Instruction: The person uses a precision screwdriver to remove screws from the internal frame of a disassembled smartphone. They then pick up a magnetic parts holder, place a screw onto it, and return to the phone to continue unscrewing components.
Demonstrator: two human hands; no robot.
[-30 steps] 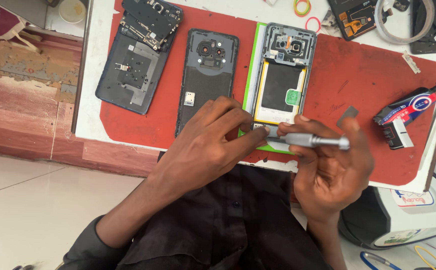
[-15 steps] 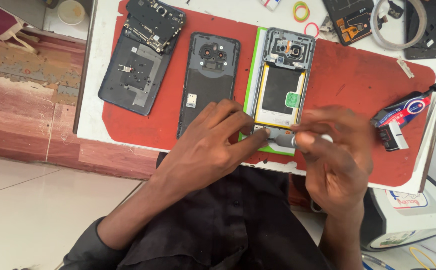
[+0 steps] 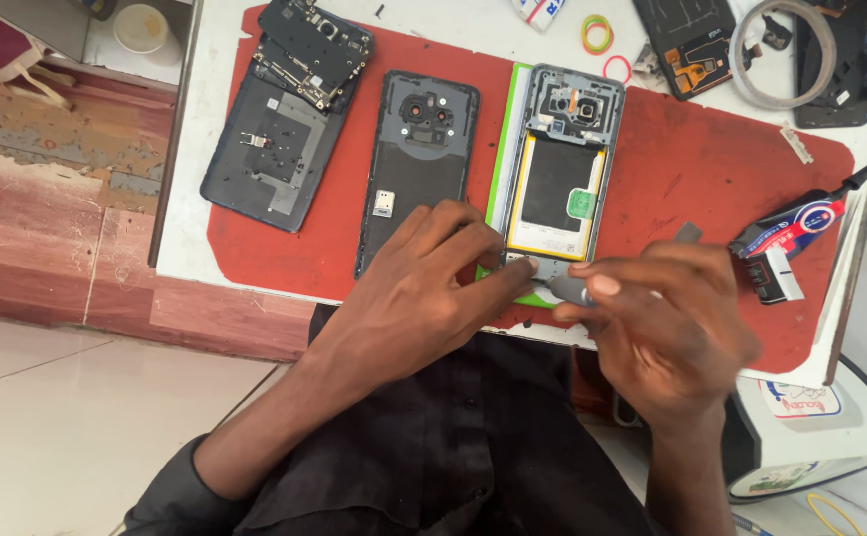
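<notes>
Hands meet at the lower centre of the frame, over the bottom end of an opened phone [image 3: 561,174] lying on a red mat [image 3: 697,159]. Left hand [image 3: 424,283] rests on the mat, fingertips pressed on the phone's lower edge, fingers together, pinning it flat. Right hand [image 3: 667,318] is curled around a grey screwdriver [image 3: 571,289], fingers clamped on its handle; the tip end points toward the phone's bottom edge, exact contact hidden by the fingers. Phone shows a dark battery with a green sticker, and a green strip runs along its left side. Back cover [image 3: 419,149] lies just left of it. Another dismantled phone [image 3: 289,119] sits at upper left. Glue tube [image 3: 796,226] at right; rubber bands [image 3: 598,35] at top.
</notes>
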